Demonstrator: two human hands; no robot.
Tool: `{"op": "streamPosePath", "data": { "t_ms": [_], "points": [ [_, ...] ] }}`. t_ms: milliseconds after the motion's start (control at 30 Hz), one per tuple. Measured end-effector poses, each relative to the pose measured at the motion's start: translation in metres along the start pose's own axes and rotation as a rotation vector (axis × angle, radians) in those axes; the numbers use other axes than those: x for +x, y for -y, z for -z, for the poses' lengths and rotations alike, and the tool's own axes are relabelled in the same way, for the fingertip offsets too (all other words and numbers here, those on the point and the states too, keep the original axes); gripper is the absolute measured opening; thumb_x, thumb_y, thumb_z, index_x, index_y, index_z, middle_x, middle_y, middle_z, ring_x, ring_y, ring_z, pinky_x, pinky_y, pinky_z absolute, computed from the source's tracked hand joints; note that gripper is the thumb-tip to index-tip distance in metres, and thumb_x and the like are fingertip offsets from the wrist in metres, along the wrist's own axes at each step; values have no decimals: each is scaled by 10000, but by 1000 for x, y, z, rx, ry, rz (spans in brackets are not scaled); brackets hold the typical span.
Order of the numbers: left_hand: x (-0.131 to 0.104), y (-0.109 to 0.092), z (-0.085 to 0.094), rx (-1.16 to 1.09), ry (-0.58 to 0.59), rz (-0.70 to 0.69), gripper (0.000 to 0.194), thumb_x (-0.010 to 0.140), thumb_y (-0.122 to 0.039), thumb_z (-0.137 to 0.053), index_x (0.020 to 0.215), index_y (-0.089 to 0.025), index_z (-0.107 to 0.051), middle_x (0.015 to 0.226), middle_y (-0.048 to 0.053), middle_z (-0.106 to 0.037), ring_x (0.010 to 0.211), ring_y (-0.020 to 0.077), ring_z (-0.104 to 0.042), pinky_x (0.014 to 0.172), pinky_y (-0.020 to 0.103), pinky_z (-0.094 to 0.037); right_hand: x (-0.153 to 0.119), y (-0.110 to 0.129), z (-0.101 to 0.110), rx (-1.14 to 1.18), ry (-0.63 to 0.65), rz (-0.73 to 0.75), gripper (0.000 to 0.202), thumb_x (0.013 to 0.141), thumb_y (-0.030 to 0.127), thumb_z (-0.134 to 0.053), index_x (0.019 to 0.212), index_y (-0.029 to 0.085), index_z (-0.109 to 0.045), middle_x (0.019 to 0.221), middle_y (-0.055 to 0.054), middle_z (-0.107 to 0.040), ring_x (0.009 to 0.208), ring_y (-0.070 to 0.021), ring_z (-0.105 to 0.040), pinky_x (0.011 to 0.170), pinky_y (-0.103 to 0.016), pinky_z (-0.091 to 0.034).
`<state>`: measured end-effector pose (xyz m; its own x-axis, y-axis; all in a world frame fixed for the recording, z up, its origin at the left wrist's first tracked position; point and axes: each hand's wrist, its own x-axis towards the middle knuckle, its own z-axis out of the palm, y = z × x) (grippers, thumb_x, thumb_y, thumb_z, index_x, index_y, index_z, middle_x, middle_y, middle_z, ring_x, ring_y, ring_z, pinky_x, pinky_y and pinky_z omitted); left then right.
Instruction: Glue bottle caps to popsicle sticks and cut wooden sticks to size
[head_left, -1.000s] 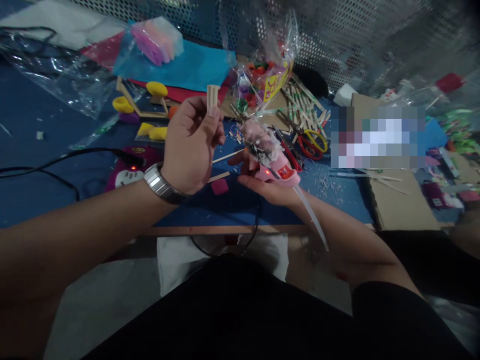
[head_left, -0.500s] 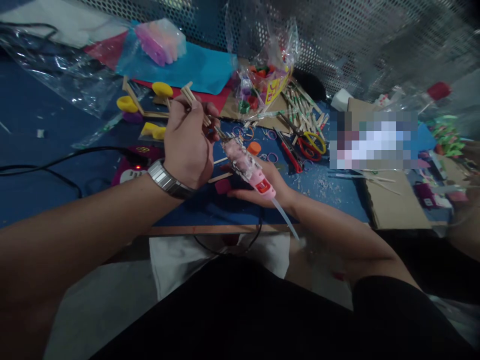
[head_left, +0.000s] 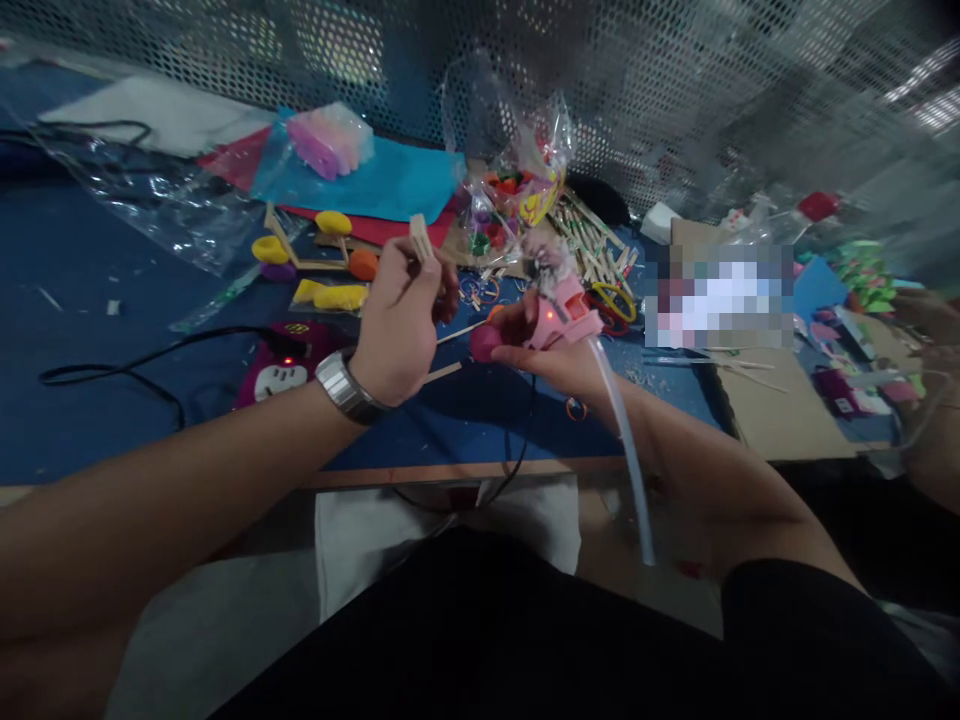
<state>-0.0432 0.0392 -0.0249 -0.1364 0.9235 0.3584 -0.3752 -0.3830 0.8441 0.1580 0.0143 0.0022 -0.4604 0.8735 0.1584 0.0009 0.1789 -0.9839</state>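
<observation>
My left hand [head_left: 397,335] is closed on a small bundle of wooden sticks [head_left: 421,238], whose ends stick up above the thumb. My right hand [head_left: 544,350] is wrapped round a pink hot glue gun [head_left: 568,312]. A long translucent glue stick [head_left: 626,455] hangs from the gun's rear, and its front part is covered in whitish residue. By the right thumb shows a rounded magenta piece [head_left: 486,343]; I cannot tell whether it belongs to the gun. Between the hands, a loose wooden stick [head_left: 442,374] lies on the blue table.
Left of my hands stands a magenta power strip [head_left: 281,370] with a lit red light. Behind lie yellow clay packs [head_left: 330,296], a stick frame [head_left: 311,264] with coloured pieces, blue sheet [head_left: 405,180] and piled sticks [head_left: 592,240]. Scissors [head_left: 615,303] and cardboard [head_left: 787,410] are to the right.
The glue gun has moved up and right, away from the sticks, and turned so its nozzle points away. The left hand keeps the sticks. An orange piece shows behind the left hand.
</observation>
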Motion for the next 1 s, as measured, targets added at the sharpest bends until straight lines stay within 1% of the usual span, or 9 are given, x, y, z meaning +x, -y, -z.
{"op": "streamPosePath", "data": {
  "t_ms": [100, 167, 267, 367, 500, 633, 733, 833, 1000],
  "points": [
    [-16, -15, -8, 154, 200, -38, 424, 1016, -687, -688, 1030, -285, -556, 839, -2, -604, 655, 157, -550, 603, 319, -474, 1, 10, 23, -43, -100, 1, 526, 683, 430, -1046, 885, 263, -590, 977, 7, -792, 845, -175, -729, 833, -360, -622],
    [-26, -28, -10, 210, 252, -20, 337, 1045, -583, -696, 1058, -266, -582, 837, -1, -606, 681, 158, -562, 630, 309, -498, -2, 10, 35, -91, -107, -43, 531, 680, 472, -1044, 904, 253, -615, 964, 5, -779, 856, -175, -718, 820, -354, -611],
    [-34, -46, -12, 496, 366, -10, 163, 1089, -391, -610, 1126, -232, -619, 937, 13, -645, 826, 172, -630, 781, 313, -551, -11, 0, 44, -130, -74, -88, 517, 720, 540, -1011, 931, 246, -642, 944, 3, -759, 840, -167, -687, 781, -333, -591],
    [-36, -55, -14, 640, 480, 31, 240, 1122, -342, -490, 1050, -211, -678, 906, 21, -669, 980, 206, -691, 954, 338, -564, -21, -14, 49, -190, -72, -76, 441, 788, 510, -976, 939, 241, -661, 991, -5, -760, 786, -143, -635, 724, -306, -557],
    [-35, -52, -14, 726, 505, 65, 254, 1117, -360, -492, 1091, -197, -685, 1056, 53, -752, 1035, 220, -707, 964, 335, -555, -32, -24, 58, -333, -34, -68, 366, 824, 439, -961, 1049, 257, -738, 1009, -12, -765, 749, -157, -629, 668, -313, -537],
    [-37, -47, -11, 779, 576, 76, 332, 1157, -440, -450, 1035, -204, -649, 1097, 68, -736, 1068, 235, -694, 969, 364, -528, -36, -21, 64, -506, 26, 25, 357, 816, 359, -970, 1103, 274, -774, 1041, -23, -790, 867, -218, -728, 799, -368, -614],
    [-38, -46, -10, 800, 596, 55, 340, 1167, -414, -431, 967, -213, -618, 1028, 52, -699, 996, 222, -666, 925, 372, -512, -36, -19, 64, -573, 63, 102, 325, 850, 336, -939, 1135, 280, -792, 1099, -27, -810, 955, -239, -764, 902, -391, -637],
    [-37, -46, -10, 809, 591, 47, 337, 1167, -396, -430, 941, -219, -607, 961, 39, -660, 896, 209, -624, 839, 374, -498, -35, -22, 64, -554, 45, 84, 331, 857, 365, -932, 1140, 272, -789, 1104, -27, -818, 946, -237, -777, 894, -384, -645],
    [-37, -47, -11, 776, 579, 67, 298, 1161, -382, -461, 951, -226, -605, 1071, 60, -700, 1074, 241, -676, 955, 396, -530, -35, -21, 63, -532, 48, 23, 316, 908, 375, -893, 1179, 266, -773, 1064, -23, -806, 921, -227, -766, 883, -388, -640]
  ]
}}
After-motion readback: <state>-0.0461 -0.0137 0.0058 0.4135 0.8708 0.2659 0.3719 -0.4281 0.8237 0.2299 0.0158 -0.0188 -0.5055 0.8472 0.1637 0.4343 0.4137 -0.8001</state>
